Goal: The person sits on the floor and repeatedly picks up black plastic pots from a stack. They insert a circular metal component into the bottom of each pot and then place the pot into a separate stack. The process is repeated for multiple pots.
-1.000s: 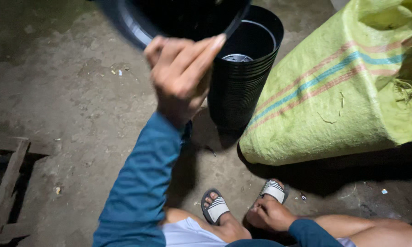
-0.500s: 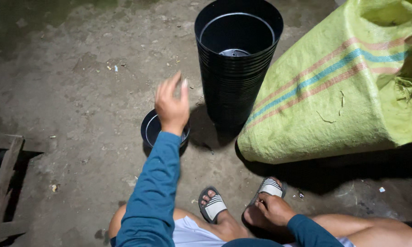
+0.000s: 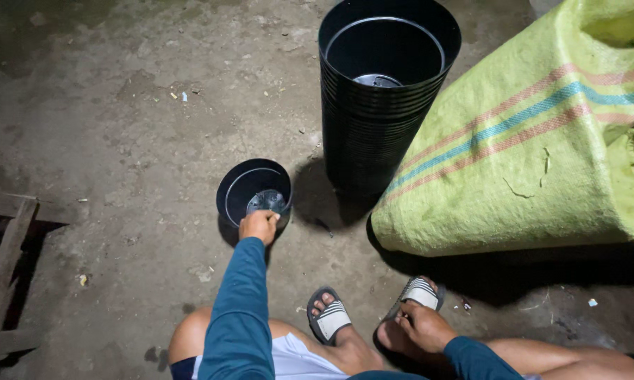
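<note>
the left hand (image 3: 259, 226) is curled over the near rim of a single black plastic pot (image 3: 254, 191), fingers folded down on the edge so it grips the rim; the pot stands upright on the dirt floor (image 3: 120, 141), its mouth open to the camera and a pale disc showing at its bottom. just to the right and a little farther away stands a tall stack of nested black pots (image 3: 384, 98), upright too, apart from the single pot with a strip of shadowed floor between them. the stack leans close against a big yellow-green woven sack (image 3: 528, 155) with red and blue stripes, which lies on its side at the right. the right hand (image 3: 424, 327) rests low in the picture on the person's foot, fingers loosely bent over the grey-and-white striped sandal (image 3: 421, 292); it pinches nothing that can be made out. a second striped sandal (image 3: 329, 318) is beside it on the other foot. at the left edge lie some rough wooden planks (image 3: 7, 274) on the floor, well apart from the pots
</note>
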